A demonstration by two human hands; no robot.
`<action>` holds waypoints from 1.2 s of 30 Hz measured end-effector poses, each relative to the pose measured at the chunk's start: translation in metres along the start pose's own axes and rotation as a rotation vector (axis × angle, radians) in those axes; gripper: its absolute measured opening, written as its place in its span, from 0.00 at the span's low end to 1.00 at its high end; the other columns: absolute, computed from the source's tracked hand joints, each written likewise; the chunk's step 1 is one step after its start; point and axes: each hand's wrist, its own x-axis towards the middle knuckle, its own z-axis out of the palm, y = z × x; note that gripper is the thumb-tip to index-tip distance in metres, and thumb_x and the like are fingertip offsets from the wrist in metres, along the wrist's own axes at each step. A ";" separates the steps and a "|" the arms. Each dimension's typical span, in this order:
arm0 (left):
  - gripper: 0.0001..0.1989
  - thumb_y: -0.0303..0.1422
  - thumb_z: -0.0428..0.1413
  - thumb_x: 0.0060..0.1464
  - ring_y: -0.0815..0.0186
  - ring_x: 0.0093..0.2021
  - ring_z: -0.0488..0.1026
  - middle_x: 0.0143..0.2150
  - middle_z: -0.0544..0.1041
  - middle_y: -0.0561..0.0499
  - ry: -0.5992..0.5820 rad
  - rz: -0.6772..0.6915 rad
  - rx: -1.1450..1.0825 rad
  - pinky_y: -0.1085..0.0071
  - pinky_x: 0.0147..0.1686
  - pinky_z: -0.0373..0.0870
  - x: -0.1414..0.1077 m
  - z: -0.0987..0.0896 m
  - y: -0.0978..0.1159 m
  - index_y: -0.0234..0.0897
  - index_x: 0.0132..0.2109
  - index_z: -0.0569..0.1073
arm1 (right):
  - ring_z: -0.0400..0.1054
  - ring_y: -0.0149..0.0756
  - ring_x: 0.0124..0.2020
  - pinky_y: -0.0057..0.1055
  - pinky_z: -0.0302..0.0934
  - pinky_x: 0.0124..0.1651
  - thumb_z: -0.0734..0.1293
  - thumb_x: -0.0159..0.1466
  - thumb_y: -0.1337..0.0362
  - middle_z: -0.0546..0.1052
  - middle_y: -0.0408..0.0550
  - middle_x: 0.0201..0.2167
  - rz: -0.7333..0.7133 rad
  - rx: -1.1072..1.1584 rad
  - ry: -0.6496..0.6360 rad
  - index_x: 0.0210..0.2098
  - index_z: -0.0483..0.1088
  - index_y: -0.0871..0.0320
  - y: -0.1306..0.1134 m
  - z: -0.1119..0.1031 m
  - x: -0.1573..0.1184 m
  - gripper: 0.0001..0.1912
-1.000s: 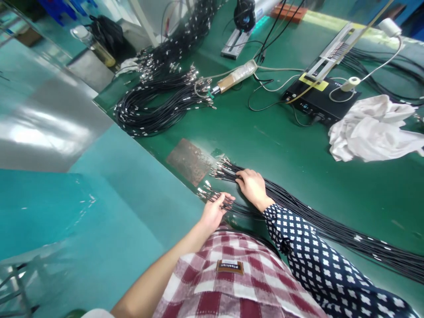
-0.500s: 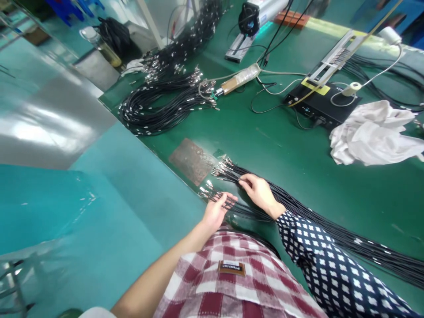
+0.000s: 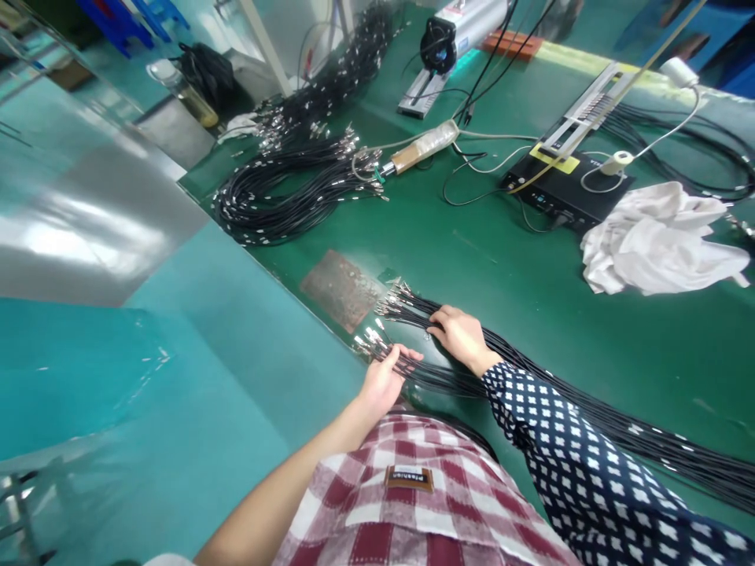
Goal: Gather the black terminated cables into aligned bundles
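Observation:
My left hand (image 3: pixel 386 377) is closed round a small bundle of thin black cables (image 3: pixel 440 377), thumb on top, near the table's front edge. Metal connectors (image 3: pixel 370 339) stick out beyond its fingers. Just to the right, my right hand (image 3: pixel 458 334) rests on a larger bundle of black cables (image 3: pixel 546 380), its fingers bent over the strands close to the connector ends (image 3: pixel 396 300). Whether it pinches a single cable cannot be made out. That larger bundle runs along the table to the lower right, with white marks on some strands.
A flat rusty metal plate (image 3: pixel 340 289) lies left of the connectors. Behind are a coiled cable bundle (image 3: pixel 259 196), a taped-handle tool (image 3: pixel 425 147), a black box (image 3: pixel 566 189) with a metal fixture, and a white cloth (image 3: pixel 664 240). The green table's edge (image 3: pixel 283 284) runs along the left.
My right hand has shifted slightly along the larger bundle, and its fingers now lie lower over the strands. My left hand keeps its hold on the small bundle. The view has moved slightly.

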 end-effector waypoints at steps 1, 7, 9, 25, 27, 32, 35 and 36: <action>0.11 0.36 0.58 0.50 0.61 0.40 0.72 0.32 0.74 0.45 -0.021 -0.010 -0.020 0.63 0.49 0.63 0.000 0.000 0.000 0.30 0.31 0.71 | 0.68 0.37 0.38 0.31 0.57 0.38 0.65 0.61 0.60 0.74 0.45 0.38 -0.015 -0.015 -0.004 0.36 0.72 0.54 0.002 0.003 0.001 0.07; 0.10 0.35 0.57 0.51 0.61 0.38 0.72 0.31 0.72 0.47 -0.008 -0.038 -0.054 0.60 0.50 0.63 0.000 0.001 -0.001 0.30 0.33 0.69 | 0.69 0.38 0.38 0.33 0.56 0.40 0.62 0.63 0.60 0.76 0.43 0.38 0.047 0.062 0.070 0.37 0.72 0.53 -0.002 0.005 -0.010 0.08; 0.10 0.35 0.57 0.51 0.62 0.37 0.72 0.30 0.72 0.47 -0.003 -0.034 -0.047 0.61 0.49 0.64 0.000 0.001 0.000 0.30 0.32 0.69 | 0.68 0.37 0.37 0.32 0.56 0.38 0.64 0.61 0.59 0.76 0.42 0.35 0.108 0.170 0.104 0.34 0.72 0.53 -0.003 0.003 -0.012 0.07; 0.10 0.35 0.57 0.52 0.63 0.36 0.71 0.30 0.71 0.48 -0.014 -0.044 -0.021 0.64 0.45 0.65 0.000 0.006 0.004 0.31 0.32 0.70 | 0.69 0.37 0.35 0.34 0.60 0.41 0.64 0.57 0.55 0.77 0.48 0.36 0.362 0.868 0.116 0.37 0.74 0.58 0.005 0.008 -0.014 0.14; 0.09 0.35 0.57 0.51 0.64 0.35 0.71 0.29 0.71 0.48 -0.015 -0.022 -0.013 0.65 0.43 0.66 -0.001 0.008 0.005 0.31 0.34 0.71 | 0.69 0.36 0.32 0.33 0.61 0.38 0.65 0.57 0.55 0.77 0.48 0.33 0.351 0.913 0.096 0.37 0.74 0.58 -0.001 0.006 -0.021 0.15; 0.17 0.35 0.61 0.47 0.69 0.30 0.69 0.26 0.71 0.51 0.002 -0.022 0.046 0.70 0.38 0.65 -0.001 0.009 0.005 0.33 0.44 0.72 | 0.67 0.33 0.27 0.28 0.60 0.30 0.67 0.56 0.54 0.76 0.45 0.28 0.195 1.087 -0.275 0.36 0.73 0.59 -0.016 0.002 -0.041 0.15; 0.14 0.37 0.62 0.45 0.69 0.29 0.69 0.28 0.72 0.49 0.100 -0.023 0.076 0.71 0.36 0.66 0.000 0.005 0.002 0.29 0.37 0.75 | 0.68 0.33 0.30 0.28 0.61 0.33 0.64 0.60 0.52 0.75 0.44 0.29 0.147 0.862 -0.213 0.33 0.73 0.56 -0.017 -0.001 -0.039 0.14; 0.13 0.36 0.63 0.44 0.69 0.30 0.69 0.29 0.73 0.48 0.132 -0.006 0.076 0.71 0.36 0.66 0.001 0.003 0.001 0.29 0.34 0.75 | 0.68 0.33 0.31 0.29 0.60 0.35 0.63 0.60 0.53 0.75 0.44 0.31 0.154 0.726 -0.120 0.34 0.72 0.56 -0.015 0.000 -0.035 0.14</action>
